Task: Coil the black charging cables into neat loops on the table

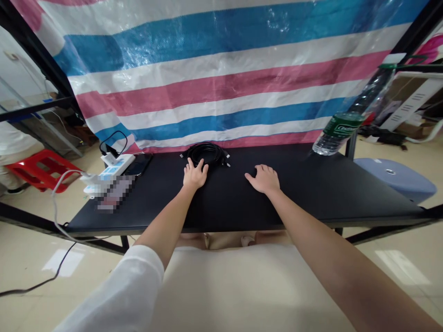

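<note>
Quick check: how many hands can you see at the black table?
2. The left hand is at the near edge of the coiled black cable; the right hand is farther right, on the tabletop. Both are in plain view.

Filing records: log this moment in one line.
left hand: at cable coil | right hand: open, over table | bottle: table's right end

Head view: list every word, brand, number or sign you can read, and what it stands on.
Green bottle label: white lettering, possibly "C'estbon", too blurred to be sure.
White power strip: blue markings, too small to read.
Pixelated patch beside the strip: masked, nothing readable.
Black cable coil at the left hand: no readable text.
Nothing else can be read.
</note>
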`<state>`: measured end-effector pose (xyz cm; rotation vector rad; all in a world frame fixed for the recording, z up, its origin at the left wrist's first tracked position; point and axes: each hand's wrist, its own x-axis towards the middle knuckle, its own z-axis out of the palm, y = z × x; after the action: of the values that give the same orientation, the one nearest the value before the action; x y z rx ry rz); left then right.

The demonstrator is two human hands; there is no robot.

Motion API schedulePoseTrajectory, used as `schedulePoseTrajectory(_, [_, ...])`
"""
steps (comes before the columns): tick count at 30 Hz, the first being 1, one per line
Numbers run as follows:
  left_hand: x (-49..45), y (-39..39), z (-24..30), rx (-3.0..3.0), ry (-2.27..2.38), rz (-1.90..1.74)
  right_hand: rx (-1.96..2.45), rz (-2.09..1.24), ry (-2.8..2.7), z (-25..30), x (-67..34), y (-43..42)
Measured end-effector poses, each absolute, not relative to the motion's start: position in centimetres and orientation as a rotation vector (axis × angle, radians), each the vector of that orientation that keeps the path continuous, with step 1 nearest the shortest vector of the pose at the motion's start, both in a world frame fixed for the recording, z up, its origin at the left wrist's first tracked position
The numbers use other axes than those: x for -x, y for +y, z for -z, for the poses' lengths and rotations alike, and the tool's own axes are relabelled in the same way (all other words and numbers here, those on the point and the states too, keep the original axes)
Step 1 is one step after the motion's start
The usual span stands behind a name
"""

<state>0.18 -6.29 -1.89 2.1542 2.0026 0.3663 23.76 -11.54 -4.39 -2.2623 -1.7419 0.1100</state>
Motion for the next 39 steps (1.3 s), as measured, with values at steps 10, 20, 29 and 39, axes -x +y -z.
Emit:
schedulePoseTrajectory(10, [-0.3, -6.3, 1.7, -2.229, 1.953, -0.322, 2.308, -0.142, -1.750, 4.4, -23.7, -11.0])
schedulePoseTrajectory(20, [-0.5, -7.0, 1.4, -2.140, 2.010, -0.351, 2.335, -0.149, -1.713, 4.0, -23.5, -11.1])
schedulePoseTrajectory(29, [0.0, -5.9, 2.2, -2.225, 1.928, -0.330, 2.295, -0.125, -1.711, 4.6, -23.9, -10.9])
schedulePoseTrajectory(39, [0.0, -6.0, 2.2, -2.158, 1.989, -0.394, 2.331, -0.136, -1.697, 4.2, -23.6, -11.1])
